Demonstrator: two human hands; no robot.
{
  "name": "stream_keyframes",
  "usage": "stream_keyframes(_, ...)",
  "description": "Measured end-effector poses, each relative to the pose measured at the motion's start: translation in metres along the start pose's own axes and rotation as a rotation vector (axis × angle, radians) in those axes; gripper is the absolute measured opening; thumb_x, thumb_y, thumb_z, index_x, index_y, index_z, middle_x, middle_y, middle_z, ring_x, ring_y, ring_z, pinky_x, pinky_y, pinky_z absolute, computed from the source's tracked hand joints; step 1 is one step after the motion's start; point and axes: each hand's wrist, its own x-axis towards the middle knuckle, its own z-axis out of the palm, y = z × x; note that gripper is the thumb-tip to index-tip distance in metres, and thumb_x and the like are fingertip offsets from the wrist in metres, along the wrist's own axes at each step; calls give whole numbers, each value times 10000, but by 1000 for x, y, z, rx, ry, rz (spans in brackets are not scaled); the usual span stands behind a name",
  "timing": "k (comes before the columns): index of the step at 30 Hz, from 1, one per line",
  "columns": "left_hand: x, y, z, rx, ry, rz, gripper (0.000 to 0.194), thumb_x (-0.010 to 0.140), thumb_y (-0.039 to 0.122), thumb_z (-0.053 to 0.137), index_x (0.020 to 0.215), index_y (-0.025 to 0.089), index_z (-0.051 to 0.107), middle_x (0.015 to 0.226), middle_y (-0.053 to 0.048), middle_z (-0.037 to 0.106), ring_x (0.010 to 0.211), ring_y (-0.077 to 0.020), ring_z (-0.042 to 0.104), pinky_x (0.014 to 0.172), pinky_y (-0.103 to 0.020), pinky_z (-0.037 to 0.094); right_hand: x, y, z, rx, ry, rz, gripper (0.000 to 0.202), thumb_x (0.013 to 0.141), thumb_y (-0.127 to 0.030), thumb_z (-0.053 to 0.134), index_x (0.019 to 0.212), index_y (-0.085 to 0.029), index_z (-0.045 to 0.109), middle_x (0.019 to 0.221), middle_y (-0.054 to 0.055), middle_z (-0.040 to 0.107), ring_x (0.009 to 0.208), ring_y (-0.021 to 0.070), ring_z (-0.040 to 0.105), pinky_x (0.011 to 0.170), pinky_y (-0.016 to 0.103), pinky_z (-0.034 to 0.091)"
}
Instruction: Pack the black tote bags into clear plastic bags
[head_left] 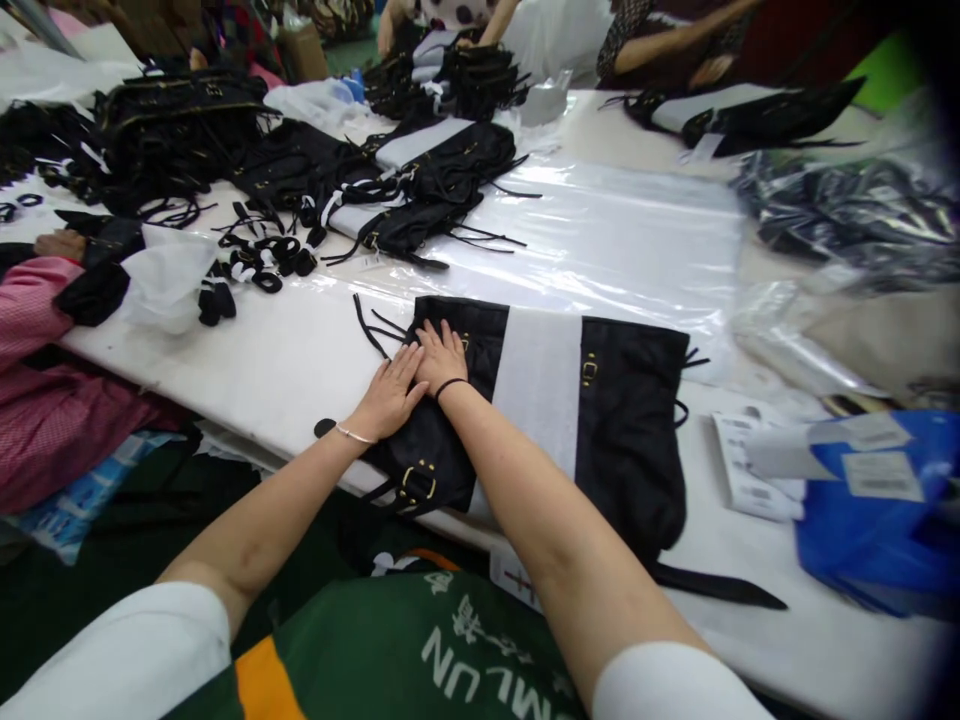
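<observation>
A black bag (630,450) lies flat on the white table in front of me, with gold buckles and thin black cords at its sides. Across its middle runs a wide white band (538,390). My left hand (390,392) rests flat on the bag's left part, fingers stretched out. Beside and partly touching it, my right hand (444,358) also presses flat on the bag near its upper left corner. Neither hand grips anything. A black strap (720,585) sticks out from the bag's lower right.
Clear plastic sheets (600,230) lie behind the bag. More black bags (442,165) are piled at the back left, near bundled black straps (262,260). On the right sit a blue bag (862,540) and label sheets (750,465). Co-workers' arms (675,45) show around the table.
</observation>
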Motion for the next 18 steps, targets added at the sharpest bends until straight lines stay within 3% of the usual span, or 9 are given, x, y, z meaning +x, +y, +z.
stream_keyframes(4,-14,-24,21,140,-38,-69,612,1011,412,324,1556,146,237,1625,-127,207,1511,-261,164,1209,-489,208,-1,3,5,37,63,-24,565,953,-389,430,1483,-192,420,1620,9,267,1518,266,103,1233,458,95)
stream_keyframes(8,-20,-22,25,241,-4,-110,609,1006,396,342,1557,157,246,1622,-115,215,1515,-296,116,1205,-526,196,-2,7,4,55,179,-93,500,971,-348,420,1437,-173,474,1583,37,354,1507,245,160,1224,443,133)
stream_keyframes(12,-22,-19,33,308,61,-97,590,1010,389,332,1551,163,267,1620,-109,220,1517,-298,99,1208,-551,171,17,9,-7,2,365,-190,527,982,-241,398,1502,-168,363,1607,57,299,1513,208,138,1225,435,96)
stream_keyframes(15,-23,-21,37,314,91,-62,582,1016,385,321,1552,165,261,1614,-111,244,1516,-295,111,1203,-555,192,52,13,-24,-39,341,-158,475,993,-297,437,1454,-183,433,1507,96,462,1424,244,346,1205,456,139)
stream_keyframes(18,-25,-21,37,306,116,-38,582,1017,379,331,1555,172,250,1607,-114,266,1516,-293,112,1195,-545,230,87,20,-42,-65,197,-128,416,968,-458,504,1268,-187,600,1285,121,637,1211,284,550,1091,447,332)
